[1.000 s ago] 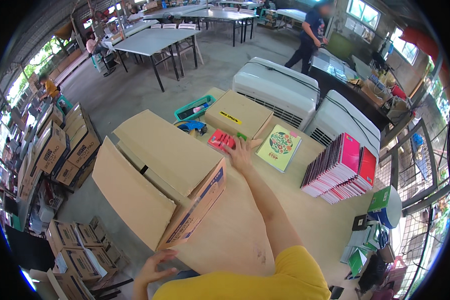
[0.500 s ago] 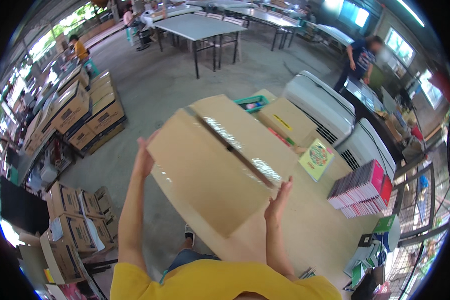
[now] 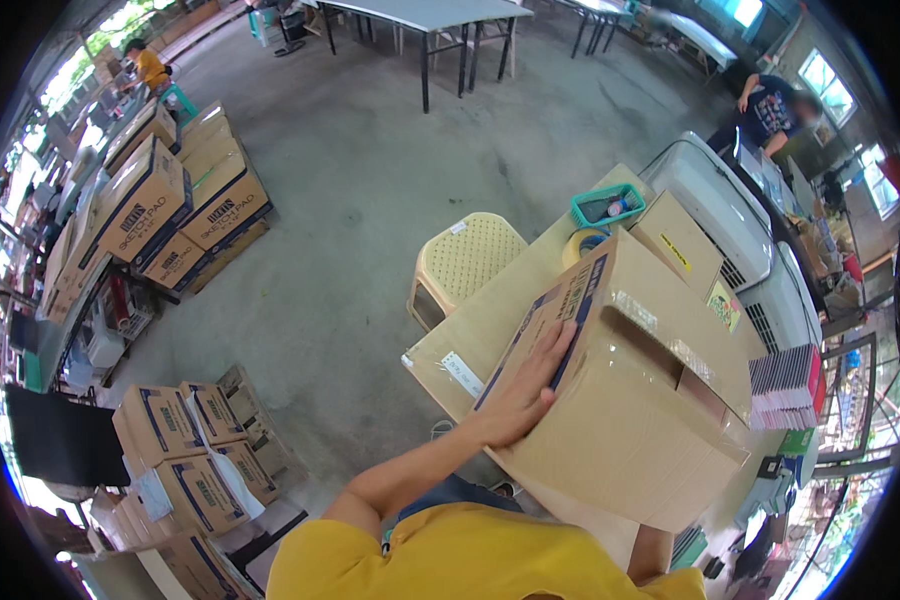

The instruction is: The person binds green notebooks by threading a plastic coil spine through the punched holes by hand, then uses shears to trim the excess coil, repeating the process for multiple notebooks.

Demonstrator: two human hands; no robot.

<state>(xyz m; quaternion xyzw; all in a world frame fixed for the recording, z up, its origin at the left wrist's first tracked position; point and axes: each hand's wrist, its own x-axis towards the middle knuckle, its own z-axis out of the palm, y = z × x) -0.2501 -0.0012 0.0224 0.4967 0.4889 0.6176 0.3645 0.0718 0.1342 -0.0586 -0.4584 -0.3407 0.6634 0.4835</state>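
Bracing a large brown corrugated carton (image 3: pixel 610 435) at the near part of the wooden-topped table (image 3: pixel 510 308), with left hand (image 3: pixel 523 397) open and palm flat on the blue-printed wall, pressing rather than curling around an edge. Glimpsed below the carton, at the table's near edge: right forearm (image 3: pixel 652 553), with right hand hidden and impossible to read for grip. Unclear, too, whether resting fully on the table or partly lifted. Likely stiff along walls and corners, springier at the parted flaps (image 3: pixel 695 320), slick along the shiny tape; weight not to be judged with contents unseen. Best held low, by the bottom edges of opposite walls, clear of the flaps. Also pictured: beside the table's left edge, a cream plastic stool (image 3: pixel 470 255); toward the table's far end, a teal basket (image 3: pixel 577 209); along the table's right side, stacked spiral notebooks (image 3: pixel 783 385).
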